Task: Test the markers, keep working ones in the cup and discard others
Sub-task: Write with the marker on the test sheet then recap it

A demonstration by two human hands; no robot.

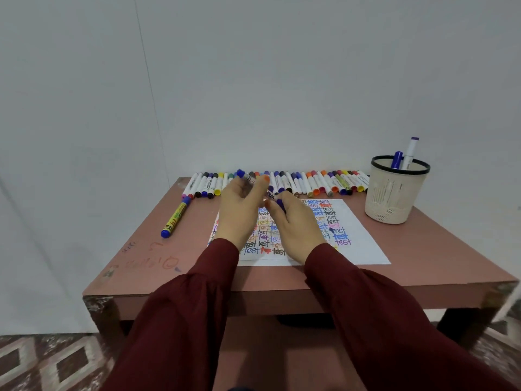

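Left hand (241,213) curls round a slim white-barrelled marker (245,177) with a blue end; right hand (297,230) pinches a dark blue cap (280,206) over the scribbled white paper sheet (366,244); capped cylindrical markers (310,183) line the matte brown table (437,258); two stand in the cream perforated cup (394,196).

Even soft light, hands motion-blurred, wide-angle edge distortion

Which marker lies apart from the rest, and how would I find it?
Start at the reddish-brown table. Along its back edge runs a row of markers; off the row's left end, a lone marker lies slanting toward the front. Its barrel is yellow with blue ends, unlike the white barrels in the row.
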